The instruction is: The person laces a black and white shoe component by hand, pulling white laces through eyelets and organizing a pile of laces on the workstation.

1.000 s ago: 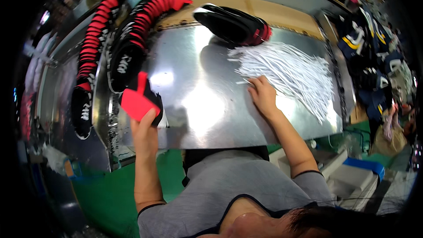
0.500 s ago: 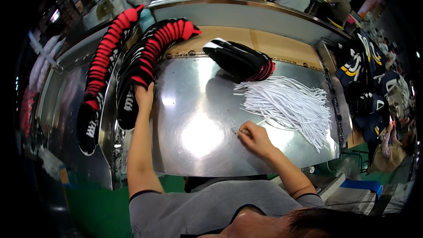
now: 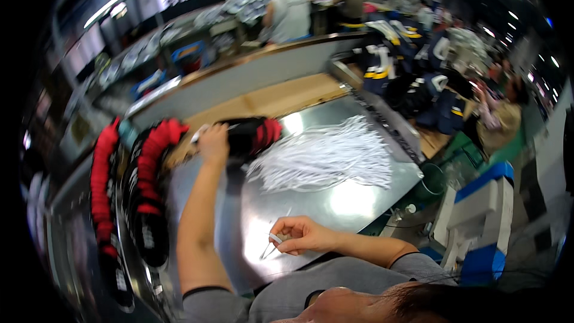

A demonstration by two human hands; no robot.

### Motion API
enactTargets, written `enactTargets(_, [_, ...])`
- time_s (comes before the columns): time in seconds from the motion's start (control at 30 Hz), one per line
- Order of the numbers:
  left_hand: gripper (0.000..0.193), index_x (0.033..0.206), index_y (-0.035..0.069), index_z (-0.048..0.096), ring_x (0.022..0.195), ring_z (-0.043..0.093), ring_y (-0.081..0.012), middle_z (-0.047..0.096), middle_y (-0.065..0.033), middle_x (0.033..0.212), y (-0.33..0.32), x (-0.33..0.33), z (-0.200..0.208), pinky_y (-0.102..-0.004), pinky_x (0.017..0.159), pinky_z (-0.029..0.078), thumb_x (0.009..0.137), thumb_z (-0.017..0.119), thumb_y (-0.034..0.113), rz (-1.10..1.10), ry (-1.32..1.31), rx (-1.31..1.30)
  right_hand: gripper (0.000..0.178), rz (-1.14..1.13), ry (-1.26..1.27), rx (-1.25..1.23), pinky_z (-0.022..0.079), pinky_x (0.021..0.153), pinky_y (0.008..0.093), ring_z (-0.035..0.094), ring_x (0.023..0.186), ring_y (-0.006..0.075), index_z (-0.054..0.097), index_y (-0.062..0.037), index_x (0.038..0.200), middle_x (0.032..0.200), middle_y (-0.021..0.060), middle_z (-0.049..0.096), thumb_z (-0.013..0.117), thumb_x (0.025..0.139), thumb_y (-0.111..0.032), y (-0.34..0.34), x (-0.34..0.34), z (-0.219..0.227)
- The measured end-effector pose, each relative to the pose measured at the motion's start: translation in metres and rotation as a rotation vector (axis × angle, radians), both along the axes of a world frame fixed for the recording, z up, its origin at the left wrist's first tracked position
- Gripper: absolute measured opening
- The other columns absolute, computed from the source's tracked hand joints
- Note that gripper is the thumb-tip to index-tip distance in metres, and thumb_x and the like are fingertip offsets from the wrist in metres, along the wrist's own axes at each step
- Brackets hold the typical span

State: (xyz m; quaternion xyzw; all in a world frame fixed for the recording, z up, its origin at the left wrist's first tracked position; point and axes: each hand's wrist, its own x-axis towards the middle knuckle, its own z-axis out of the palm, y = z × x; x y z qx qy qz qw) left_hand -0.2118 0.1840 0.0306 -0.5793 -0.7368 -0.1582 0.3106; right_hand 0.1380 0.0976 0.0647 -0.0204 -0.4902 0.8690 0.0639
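Note:
My left hand (image 3: 213, 143), slightly blurred, is closed over the white-tipped end of a short stack of black and red shoe uppers (image 3: 248, 136) on the metal table (image 3: 314, 206). Near the front edge, my right hand (image 3: 299, 234) pinches a small thin tool (image 3: 270, 250); a pale strip shows at its fingers, and the tool's exact kind is unclear. Beyond the right hand is spread a pile of white shoelaces (image 3: 329, 158). Two long nested rows of red and black shoe uppers, an outer row (image 3: 103, 188) and an inner row (image 3: 149, 170), lie at the left.
A raised grey panel (image 3: 239, 81) borders the table's far side, with brown cardboard (image 3: 269, 101) before it. Dark uppers with white and yellow parts (image 3: 430, 93) are heaped at the right. A person (image 3: 502, 113) sits beyond them; another person in white (image 3: 290, 18) works behind the panel.
My left hand has left the inner row of uppers and reached the short stack. My right hand, still pinching, has turned, showing the thin tool. The view has swung right.

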Motion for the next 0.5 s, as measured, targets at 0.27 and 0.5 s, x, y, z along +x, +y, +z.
enactTargets(0.27, [0.064,0.137,0.007,0.049,0.12,0.054,-0.0376,0.054,-0.0201,0.132,-0.139,-0.003,-0.003,-0.0449,0.095,0.046,0.077,0.071,0.004,-0.112,-0.334,-0.188,0.02,-0.215,-0.184,-0.139,0.031,0.044,0.0191,0.044,0.051,0.0043,0.055,-0.0045,0.109,0.085,0.0101,0.066,0.067,0.094,-0.011,0.009,0.046,-0.061])
enactTargets(0.5, [0.078,0.141,0.003,0.04,0.092,0.062,-0.029,0.059,-0.0164,0.114,-0.233,-0.036,-0.128,-0.0365,0.082,0.05,0.076,0.08,0.015,0.407,-0.915,0.028,0.036,-0.064,-0.118,-0.144,0.034,0.048,0.0169,0.059,0.07,0.0057,0.057,0.001,0.127,0.092,0.0074,0.065,0.066,0.094,-0.009,-0.002,0.022,-0.063])
